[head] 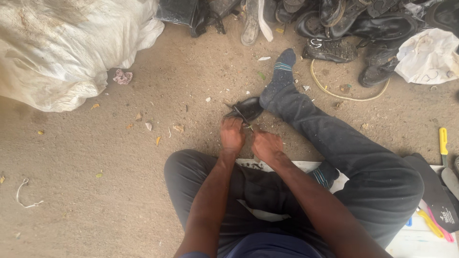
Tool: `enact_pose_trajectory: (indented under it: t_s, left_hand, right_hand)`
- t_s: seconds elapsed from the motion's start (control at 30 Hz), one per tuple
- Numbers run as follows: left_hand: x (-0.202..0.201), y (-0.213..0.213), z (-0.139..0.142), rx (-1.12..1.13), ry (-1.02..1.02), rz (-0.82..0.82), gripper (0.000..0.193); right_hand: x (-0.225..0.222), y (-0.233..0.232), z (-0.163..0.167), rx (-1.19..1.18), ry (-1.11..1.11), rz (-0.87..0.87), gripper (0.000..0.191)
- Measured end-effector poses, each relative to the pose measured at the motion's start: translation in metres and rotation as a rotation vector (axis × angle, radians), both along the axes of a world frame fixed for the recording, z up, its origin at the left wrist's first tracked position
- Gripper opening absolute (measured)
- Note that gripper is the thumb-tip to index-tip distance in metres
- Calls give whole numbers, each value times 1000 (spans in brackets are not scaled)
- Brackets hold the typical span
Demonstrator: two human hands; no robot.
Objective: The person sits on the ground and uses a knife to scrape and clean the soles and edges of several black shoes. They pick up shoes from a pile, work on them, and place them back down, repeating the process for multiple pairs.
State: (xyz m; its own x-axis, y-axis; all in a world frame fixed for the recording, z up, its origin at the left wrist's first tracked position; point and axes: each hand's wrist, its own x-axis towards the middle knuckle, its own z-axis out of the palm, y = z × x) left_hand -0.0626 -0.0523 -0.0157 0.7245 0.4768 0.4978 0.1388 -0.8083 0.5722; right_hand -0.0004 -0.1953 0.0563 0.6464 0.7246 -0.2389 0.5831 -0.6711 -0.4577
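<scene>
A single head-worn view looks steeply down from close above the seated person's lap, facing forward over the sandy floor; a pile of dark shoes lines the far edge.

Black shoe half hidden behind hands; grip unclear.

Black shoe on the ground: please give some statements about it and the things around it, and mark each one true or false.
1. Both hands, left hand and right hand, are at the black shoe. True.
2. The shoe lies on a wooden table. False: it lies on the sandy ground.
3. A big white sack stands at the left. True.
4. The stretched foot wears a red sock. False: a dark blue sock.
</scene>
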Motion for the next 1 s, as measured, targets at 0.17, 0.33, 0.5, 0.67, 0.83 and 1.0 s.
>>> enact_pose_trajectory:
  t_s: [0.17,0.33,0.5,0.67,0.83,1.0]
  left_hand:
    - [6,4,-3,-97,-65,64,15]
    - [6,2,-11,-354,5,167,14]
    - [9,6,-10,-479,68,202,13]
    - [14,11,-6,-732,101,256,12]
    - [7,9,-10,-723,-81,135,9]
    - [8,14,-9,-880,-101,149,10]
  right_hand:
    - [-4,-5,-1,-73,77,-22,40]
    - [-20,-12,-7,-2,38,-66,39]
    - [-7,15,-11,-26,61,-31,35]
    - [-21,-7,-4,-16,108,-100,46]
    - [-9,7,-33,93,241,-218,35]
    - [-12,7,-58,318,379,-278,24]
